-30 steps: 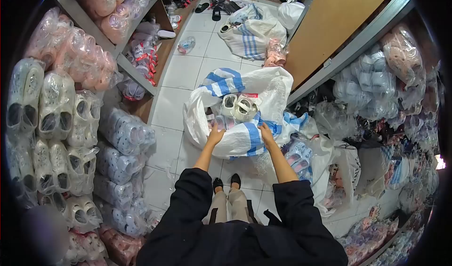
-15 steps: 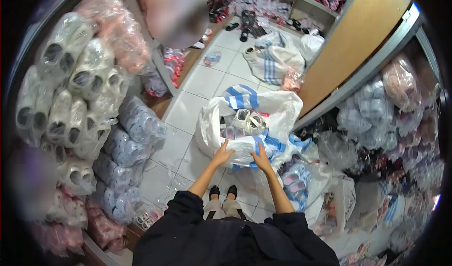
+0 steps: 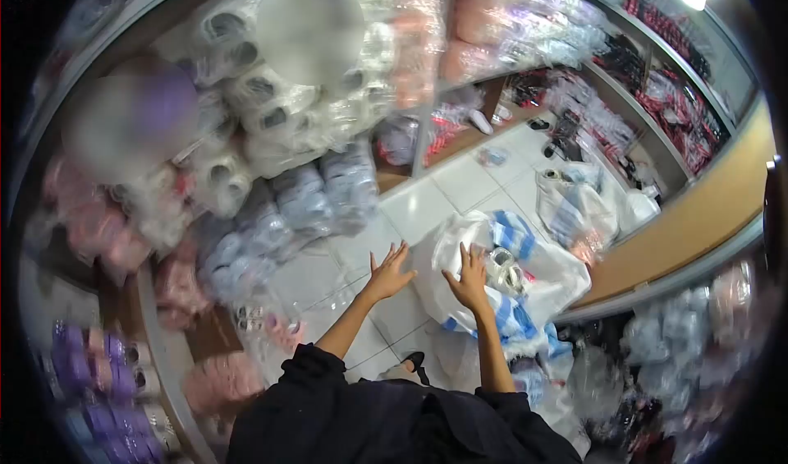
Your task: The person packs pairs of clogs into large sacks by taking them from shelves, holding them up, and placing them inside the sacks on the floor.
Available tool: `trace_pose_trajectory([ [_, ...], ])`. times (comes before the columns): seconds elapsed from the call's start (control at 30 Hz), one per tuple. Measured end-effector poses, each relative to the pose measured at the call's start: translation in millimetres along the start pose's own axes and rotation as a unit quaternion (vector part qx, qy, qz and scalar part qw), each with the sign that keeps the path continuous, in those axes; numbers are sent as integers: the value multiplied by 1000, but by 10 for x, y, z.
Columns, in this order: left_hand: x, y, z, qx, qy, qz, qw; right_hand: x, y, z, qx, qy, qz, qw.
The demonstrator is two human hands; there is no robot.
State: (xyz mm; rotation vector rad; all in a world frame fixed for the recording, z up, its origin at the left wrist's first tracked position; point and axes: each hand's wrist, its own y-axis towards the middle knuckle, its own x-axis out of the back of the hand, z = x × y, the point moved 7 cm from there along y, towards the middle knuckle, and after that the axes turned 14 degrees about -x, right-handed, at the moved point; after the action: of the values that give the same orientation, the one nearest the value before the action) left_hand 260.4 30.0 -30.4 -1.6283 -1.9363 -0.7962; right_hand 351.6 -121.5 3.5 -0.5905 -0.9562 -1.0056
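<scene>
Fingers (image 3: 399, 256) spread, empty; white sack (image 3: 445, 236) under right hand (image 3: 470, 287), just beside left hand (image 3: 387, 281).

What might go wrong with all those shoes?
The sack gapes open by the right hand, so the shoes inside might tumble out if it tips.
The blue packs on the left are piled up, so a bump could bring some down.
A small bag lies on the floor, so someone might slip on it.
</scene>
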Motion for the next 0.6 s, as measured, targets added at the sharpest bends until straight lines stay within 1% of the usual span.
trace_pose_trajectory([
  [0.07, 207, -394, 209, 38, 11, -13, 999, -93, -55, 427, 39, -14, 34, 999],
  [0.17, 662, -1163, 498, 91, 11, -75, 993, -361, -229, 1193, 111, -23, 61, 992],
  [0.23, 751, -1644, 487, 128, 31, -126, 983, -485, -420, 1475, 148, 8, 117, 982],
  [0.33, 801, -2513, 650, 185, 29, -168, 968, -962, -786, 2011, 197, -1, 178, 964],
  [0.4, 816, -3114, 792, 217, 16, -184, 958, -1343, -1174, 2416, 247, -12, 218, 944],
  [0.43, 753, -3206, 707, 242, 31, -191, 951, -1387, -1264, 2405, 271, -15, 232, 934],
  [0.5, 786, -3697, 841, 288, 45, -206, 934, -1726, -1664, 2667, 310, -31, 265, 913],
  [0.6, 1015, -4284, 914, 319, 74, -272, 905, -2077, -2274, 3095, 361, -60, 315, 876],
])
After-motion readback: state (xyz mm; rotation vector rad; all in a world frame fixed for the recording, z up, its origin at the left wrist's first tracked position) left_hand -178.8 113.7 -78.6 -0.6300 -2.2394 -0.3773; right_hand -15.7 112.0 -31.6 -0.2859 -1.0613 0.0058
